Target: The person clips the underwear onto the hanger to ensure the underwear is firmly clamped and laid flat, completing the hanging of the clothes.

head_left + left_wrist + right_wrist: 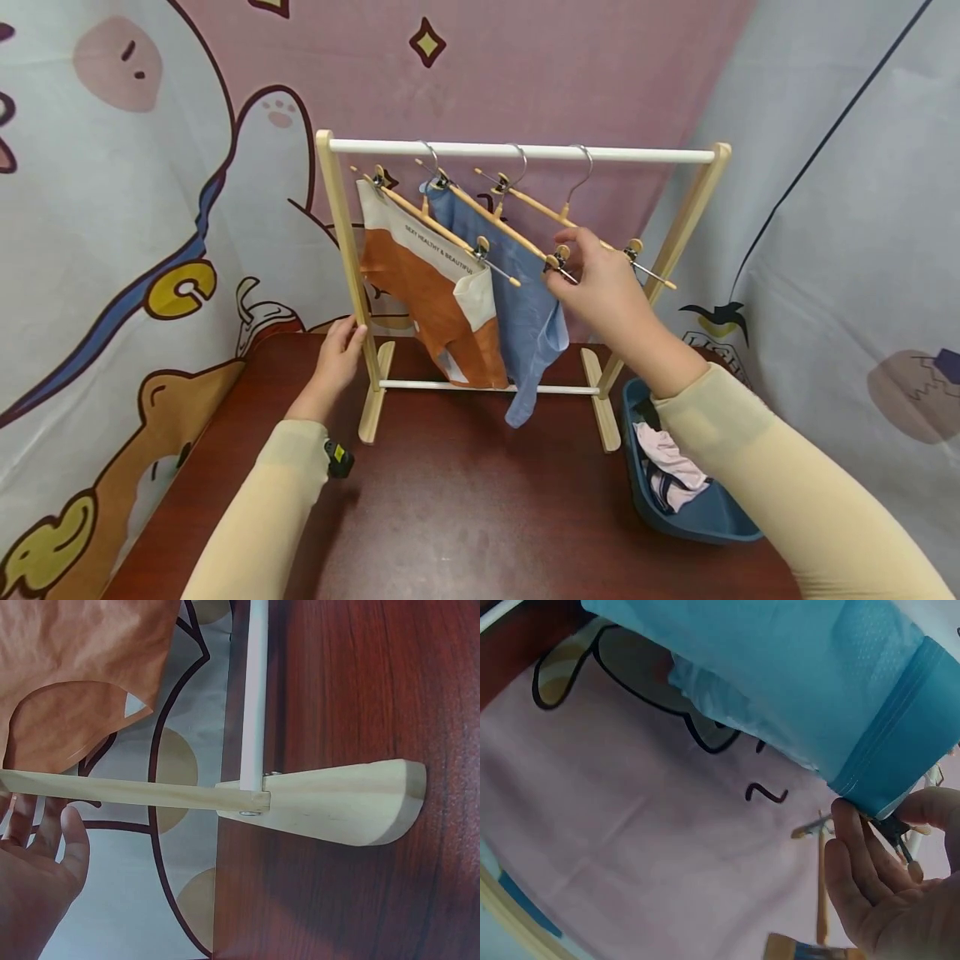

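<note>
Right hand [603, 282] pinching clip [555, 262], left hand [339, 356] loose at post [343, 235], reddish table [465, 500], cartoon backdrop [540, 75]

There is room to pass over the bench [465, 517] in front of the rack [472, 149]; the hanging brown cloth [420, 287] and blue cloth [525, 312] block its middle, and the tub [640, 500] stands just beside its right foot [602, 406].
</note>
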### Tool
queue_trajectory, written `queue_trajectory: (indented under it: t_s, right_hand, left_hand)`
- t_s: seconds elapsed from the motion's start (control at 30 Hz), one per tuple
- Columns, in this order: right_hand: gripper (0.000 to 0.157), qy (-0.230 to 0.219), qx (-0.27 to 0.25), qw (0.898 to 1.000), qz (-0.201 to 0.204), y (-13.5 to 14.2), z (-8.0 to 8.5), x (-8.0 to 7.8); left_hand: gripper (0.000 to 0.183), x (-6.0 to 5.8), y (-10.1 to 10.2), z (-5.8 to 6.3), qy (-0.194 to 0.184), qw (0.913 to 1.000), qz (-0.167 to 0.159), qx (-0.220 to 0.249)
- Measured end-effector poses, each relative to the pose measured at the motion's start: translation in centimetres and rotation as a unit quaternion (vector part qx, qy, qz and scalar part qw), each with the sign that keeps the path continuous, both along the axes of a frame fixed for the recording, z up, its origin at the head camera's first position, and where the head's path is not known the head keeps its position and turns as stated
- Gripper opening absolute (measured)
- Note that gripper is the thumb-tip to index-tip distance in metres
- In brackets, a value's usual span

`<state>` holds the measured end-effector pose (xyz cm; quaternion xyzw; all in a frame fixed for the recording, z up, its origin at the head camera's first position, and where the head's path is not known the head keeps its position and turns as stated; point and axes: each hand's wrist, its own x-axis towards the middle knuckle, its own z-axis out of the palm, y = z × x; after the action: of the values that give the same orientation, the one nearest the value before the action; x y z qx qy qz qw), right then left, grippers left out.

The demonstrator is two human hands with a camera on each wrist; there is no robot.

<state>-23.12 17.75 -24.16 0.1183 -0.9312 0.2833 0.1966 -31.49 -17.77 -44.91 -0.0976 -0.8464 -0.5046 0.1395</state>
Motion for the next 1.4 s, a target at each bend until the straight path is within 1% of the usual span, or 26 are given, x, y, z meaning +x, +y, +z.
queue_trajectory:
  t_s: [0.07, 0.13, 0.17, 0.2, 0.23, 0.27, 0.33, 0.4, 0.43, 0.47, 0.5, 0.57, 0.6, 0.67, 0.7, 0.73, 0.77, 0.8, 0.87, 0.93, 1.0, 1.07, 1.2, 1.33, 1.4]
  right_hand:
    - [0.046, -0.006, 0.026, 1.0, -0.009, 0.1, 0.4, 0.2]
    - [0.05, 0.001, 0.06, 0.998, -0.014, 0.0, 0.7, 0.4]
    - [0.052, 0.011, 0.08, 0.997, -0.013, -0.1, 0.9, 0.6]
    - [0.053, 0.035, 0.106, 0.994, -0.007, -0.2, 1.0, 0.7]
    - [0.054, 0.067, 0.132, 0.989, 0.002, -0.4, 1.1, 0.7]
    - [0.054, 0.106, 0.155, 0.982, 0.012, -0.6, 1.3, 0.8]
    - [0.051, 0.192, 0.193, 0.962, 0.036, -1.4, 1.5, 0.8]
    - [0.046, 0.262, 0.217, 0.939, 0.056, -2.3, 1.9, 0.8]
    - [0.043, 0.279, 0.219, 0.932, 0.067, -2.8, 2.2, 0.7]
    - [0.039, 0.29, 0.217, 0.929, 0.078, -3.3, 2.6, 0.5]
    - [0.035, 0.29, 0.215, 0.929, 0.087, -3.8, 3.0, 0.4]
    - [0.032, 0.269, 0.21, 0.934, 0.104, -4.8, 3.9, -0.1]
    - [0.032, 0.244, 0.207, 0.941, 0.111, -5.3, 4.4, -0.3]
    - [0.035, 0.174, 0.208, 0.956, 0.113, -6.4, 5.6, -1.0]
    - [0.039, 0.126, 0.211, 0.963, 0.109, -6.9, 6.2, -1.4]
    - [0.041, 0.08, 0.214, 0.968, 0.104, -7.4, 6.8, -1.9]
    - [0.044, 0.034, 0.22, 0.97, 0.098, -7.9, 7.3, -2.4]
    - [0.045, -0.009, 0.23, 0.969, 0.091, -8.4, 7.7, -3.0]
    - [0.048, -0.066, 0.255, 0.961, 0.086, -9.3, 8.2, -4.1]
    - [0.05, -0.097, 0.275, 0.953, 0.085, -10.0, 8.2, -4.9]
    - [0.053, -0.123, 0.284, 0.948, 0.077, -10.7, 7.9, -5.5]
    - [0.056, -0.137, 0.28, 0.948, 0.064, -11.3, 7.7, -5.9]
    - [0.058, -0.168, 0.249, 0.953, 0.032, -12.0, 7.5, -6.9]
    - [0.057, -0.19, 0.235, 0.953, 0.011, -12.2, 7.5, -7.8]
    - [0.055, -0.194, 0.23, 0.954, -0.002, -12.2, 7.6, -8.2]
  left_hand:
    - [0.045, 0.0, 0.1, 0.0, -0.001, 1.0, 0.0, 0.003]
    - [0.046, 0.0, 0.1, 0.0, -0.003, 1.0, -0.001, 0.004]
    - [0.046, 0.1, 0.1, 0.0, -0.003, 1.0, -0.002, 0.005]
    - [0.046, 0.1, 0.1, 0.0, -0.003, 1.0, -0.001, 0.005]
    - [0.046, 0.1, 0.1, 0.0, -0.004, 1.0, -0.001, 0.006]
    - [0.046, 0.1, 0.1, 0.0, -0.004, 1.0, 0.0, 0.006]
    - [0.046, 0.0, 0.1, 0.0, -0.004, 0.9999, 0.003, 0.009]
    - [0.045, 0.0, 0.1, -0.1, -0.002, 0.9999, 0.004, 0.01]
    - [0.045, -0.1, 0.1, -0.1, -0.001, 0.9999, 0.004, 0.011]
    - [0.045, -0.1, 0.1, -0.1, 0.0, 0.9999, 0.004, 0.011]
    - [0.045, -0.1, 0.1, 0.0, -0.001, 0.9999, 0.003, 0.01]
    - [0.045, -0.1, 0.1, 0.0, -0.002, 1.0, 0.004, 0.008]
    - [0.045, -0.1, 0.1, 0.0, -0.004, 1.0, 0.004, 0.008]
    - [0.045, -0.1, 0.1, 0.0, -0.006, 0.9999, 0.006, 0.007]
    - [0.046, 0.0, 0.1, 0.0, -0.008, 0.9999, 0.007, 0.007]
    - [0.046, 0.0, 0.0, 0.0, -0.007, 0.9999, 0.007, 0.008]
    - [0.046, 0.0, 0.0, 0.0, -0.007, 0.9999, 0.006, 0.009]
    - [0.046, 0.1, 0.0, 0.0, -0.009, 0.9999, 0.006, 0.01]
    - [0.046, 0.0, 0.0, 0.1, -0.008, 0.9999, 0.005, 0.009]
    - [0.045, 0.1, 0.1, 0.1, -0.007, 0.9999, 0.004, 0.008]
    - [0.045, 0.1, 0.2, 0.2, -0.005, 0.9999, 0.005, 0.008]
    - [0.044, 0.1, 0.3, 0.2, -0.001, 1.0, 0.003, 0.009]
    - [0.045, 0.2, 0.4, 0.1, 0.0, 1.0, -0.001, 0.008]
    - [0.044, 0.2, 0.4, 0.0, 0.002, 1.0, -0.001, 0.008]
    - [0.043, 0.2, 0.4, 0.0, 0.007, 0.9999, -0.003, 0.009]
